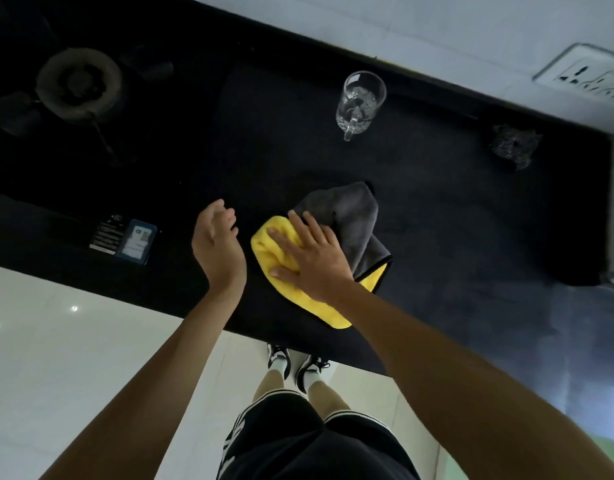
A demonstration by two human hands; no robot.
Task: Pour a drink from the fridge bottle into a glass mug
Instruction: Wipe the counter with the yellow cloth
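Observation:
A clear glass mug (pixel 361 102) stands upright on the black counter (pixel 454 216) near the back wall, its handle turned toward me. A yellow and grey cloth (pixel 354 223) lies on the counter in front of me. My right hand (pixel 309 251) presses flat on the yellow part of the cloth, fingers straight. Just left of the cloth, my left hand (pixel 217 240) hovers over the counter with loosely curled fingers and holds nothing. No bottle is in view.
A gas burner (pixel 78 83) sits at the far left of the counter. A small card and label (pixel 123 239) are on the counter's front face. A crumpled dark scrubber (pixel 515 145) lies at the right. A wall socket (pixel 589 74) is above.

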